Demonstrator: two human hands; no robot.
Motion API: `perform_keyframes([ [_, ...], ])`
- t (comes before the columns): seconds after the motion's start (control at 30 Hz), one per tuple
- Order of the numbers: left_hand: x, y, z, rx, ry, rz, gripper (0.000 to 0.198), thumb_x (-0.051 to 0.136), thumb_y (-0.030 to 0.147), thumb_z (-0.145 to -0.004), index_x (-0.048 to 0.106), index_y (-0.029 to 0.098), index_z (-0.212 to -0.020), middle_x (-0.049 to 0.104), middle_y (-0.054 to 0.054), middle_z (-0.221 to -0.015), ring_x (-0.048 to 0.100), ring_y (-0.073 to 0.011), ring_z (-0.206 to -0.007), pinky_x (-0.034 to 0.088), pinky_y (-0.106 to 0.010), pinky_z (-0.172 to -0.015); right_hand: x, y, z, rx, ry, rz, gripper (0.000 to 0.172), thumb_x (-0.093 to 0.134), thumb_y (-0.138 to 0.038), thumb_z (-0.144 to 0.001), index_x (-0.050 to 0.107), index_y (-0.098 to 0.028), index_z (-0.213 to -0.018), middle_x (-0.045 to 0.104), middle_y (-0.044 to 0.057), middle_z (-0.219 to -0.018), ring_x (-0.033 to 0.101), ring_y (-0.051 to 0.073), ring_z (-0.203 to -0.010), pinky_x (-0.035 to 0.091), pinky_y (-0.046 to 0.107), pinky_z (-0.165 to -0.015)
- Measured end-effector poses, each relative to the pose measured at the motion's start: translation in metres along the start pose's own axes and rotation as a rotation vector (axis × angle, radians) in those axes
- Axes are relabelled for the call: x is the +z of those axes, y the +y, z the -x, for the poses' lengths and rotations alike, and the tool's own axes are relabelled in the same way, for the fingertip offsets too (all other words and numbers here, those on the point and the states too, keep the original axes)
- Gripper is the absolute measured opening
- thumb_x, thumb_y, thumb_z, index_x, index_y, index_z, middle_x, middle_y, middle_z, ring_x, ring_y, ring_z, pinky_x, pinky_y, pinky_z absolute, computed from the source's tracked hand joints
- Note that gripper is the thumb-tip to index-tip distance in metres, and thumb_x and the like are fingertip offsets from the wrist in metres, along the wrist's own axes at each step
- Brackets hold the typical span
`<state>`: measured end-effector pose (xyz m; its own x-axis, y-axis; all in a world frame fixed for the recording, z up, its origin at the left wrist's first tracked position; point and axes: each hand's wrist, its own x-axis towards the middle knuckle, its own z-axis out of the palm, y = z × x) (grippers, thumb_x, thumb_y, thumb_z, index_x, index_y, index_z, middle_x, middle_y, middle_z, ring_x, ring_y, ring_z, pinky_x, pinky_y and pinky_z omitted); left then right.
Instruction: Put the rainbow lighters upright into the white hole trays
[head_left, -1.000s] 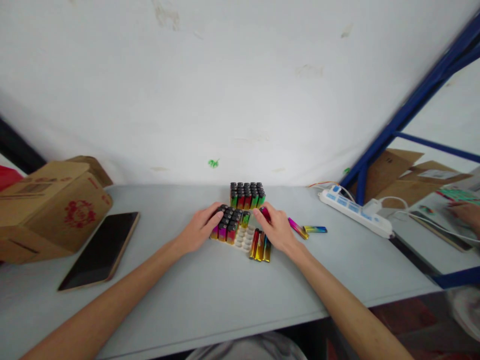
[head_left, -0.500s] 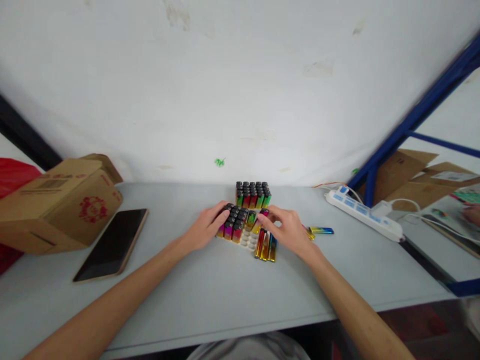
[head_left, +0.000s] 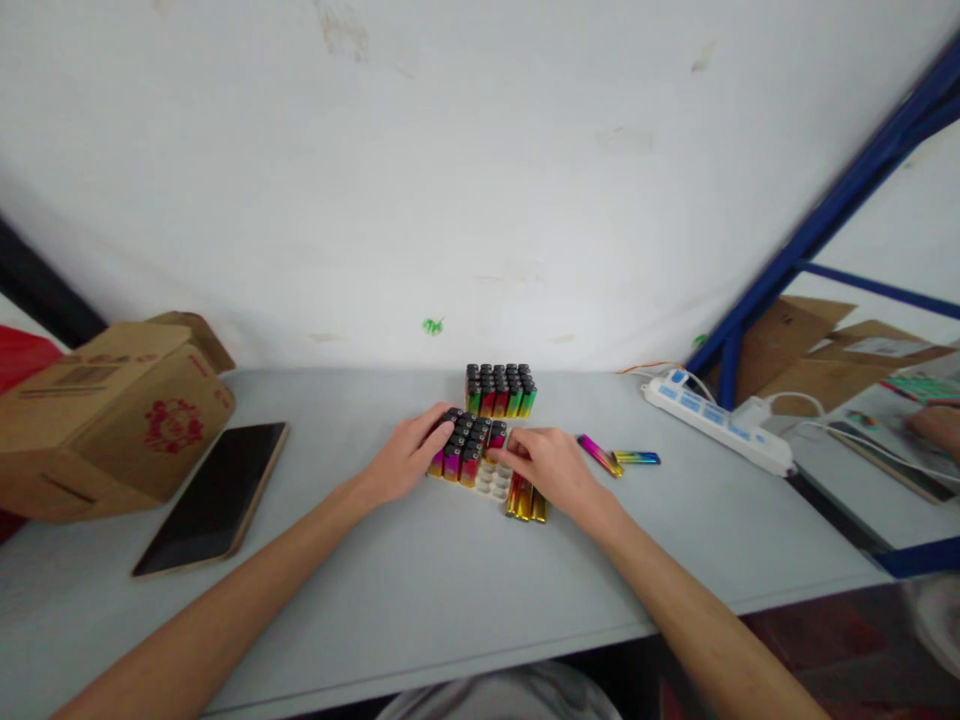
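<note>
Upright lighters with black tops point(head_left: 461, 445) fill the left part of a white tray with round holes point(head_left: 493, 482). Against their left side rests my left hand point(head_left: 411, 450), thumb and fingers closed around the group's edge. My right hand point(head_left: 546, 462) is at the tray's right side, its thumb and fingertips pinched on a lighter point(head_left: 498, 436) that stands beside the others; the fingers partly hide it. Several gold and red lighters point(head_left: 525, 500) lie under and in front of my right hand. Behind the tray stands a second block of upright lighters point(head_left: 501, 390).
Two loose lighters point(head_left: 615, 457) lie to the right. A white power strip point(head_left: 716, 422) with cables is farther right, near a blue metal frame point(head_left: 795, 265). On the left are a dark tablet point(head_left: 214, 497) and a cardboard box point(head_left: 112, 415). Another person's hand point(head_left: 936, 428) shows at the right edge.
My right hand has moved slightly left over the tray, and the lighter it held is now against the group. The loose lighter at the right is more exposed. The view has shifted slightly.
</note>
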<state>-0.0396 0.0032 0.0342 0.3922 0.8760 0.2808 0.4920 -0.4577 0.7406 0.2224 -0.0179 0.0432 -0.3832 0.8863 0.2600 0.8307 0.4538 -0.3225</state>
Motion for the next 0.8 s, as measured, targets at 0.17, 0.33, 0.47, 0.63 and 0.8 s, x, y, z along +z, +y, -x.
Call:
perform_keyframes([
  [0.17, -0.001, -0.002, -0.001, 0.002, -0.003, 0.0, 0.054, 0.038, 0.062, -0.109, 0.071, 0.021, -0.118, 0.081, -0.006, -0.108, 0.073, -0.0278, -0.102, 0.057, -0.035, -0.091, -0.012, 0.012, 0.001, 0.004, 0.004, -0.096, 0.046, 0.068, -0.06, -0.107, 0.07, -0.023, -0.079, 0.07, -0.001, -0.068, 0.056, 0.016, -0.059, 0.029, 0.029, -0.06],
  [0.33, -0.001, -0.003, -0.002, 0.007, 0.005, -0.016, 0.055, 0.038, 0.064, -0.108, 0.072, 0.022, -0.121, 0.081, -0.005, -0.106, 0.073, -0.0274, -0.099, 0.057, -0.035, -0.089, -0.05, 0.061, 0.001, 0.131, 0.209, -0.028, 0.046, 0.052, -0.052, -0.115, 0.074, -0.021, -0.088, 0.072, 0.002, -0.069, 0.064, 0.019, -0.063, 0.042, 0.03, -0.068],
  [0.47, -0.001, -0.002, -0.001, 0.009, 0.004, -0.016, 0.053, 0.038, 0.063, -0.109, 0.07, 0.021, -0.116, 0.081, -0.006, -0.106, 0.073, -0.0275, -0.098, 0.056, -0.035, -0.088, -0.083, 0.115, 0.021, 0.121, 0.087, 0.016, 0.026, 0.058, -0.033, -0.108, 0.078, -0.018, -0.112, 0.085, 0.013, -0.104, 0.08, 0.027, -0.094, 0.059, 0.038, -0.089],
  [0.63, 0.001, -0.002, -0.001, 0.007, 0.011, -0.004, 0.054, 0.039, 0.064, -0.108, 0.07, 0.021, -0.119, 0.082, -0.006, -0.108, 0.074, -0.0283, -0.1, 0.057, -0.036, -0.091, -0.077, 0.149, 0.074, 0.072, -0.011, 0.039, 0.043, 0.059, -0.041, -0.107, 0.075, -0.022, -0.141, 0.072, 0.017, -0.15, 0.069, 0.035, -0.139, 0.053, 0.055, -0.122],
  [0.8, 0.001, -0.004, -0.002, 0.009, 0.008, -0.009, 0.055, 0.038, 0.064, -0.109, 0.072, 0.022, -0.119, 0.081, -0.005, -0.106, 0.073, -0.0277, -0.101, 0.057, -0.035, -0.09, -0.04, 0.123, 0.107, 0.115, -0.014, 0.02, 0.047, 0.047, -0.042, -0.114, 0.069, -0.027, -0.152, 0.069, 0.015, -0.155, 0.067, 0.032, -0.143, 0.053, 0.055, -0.125],
])
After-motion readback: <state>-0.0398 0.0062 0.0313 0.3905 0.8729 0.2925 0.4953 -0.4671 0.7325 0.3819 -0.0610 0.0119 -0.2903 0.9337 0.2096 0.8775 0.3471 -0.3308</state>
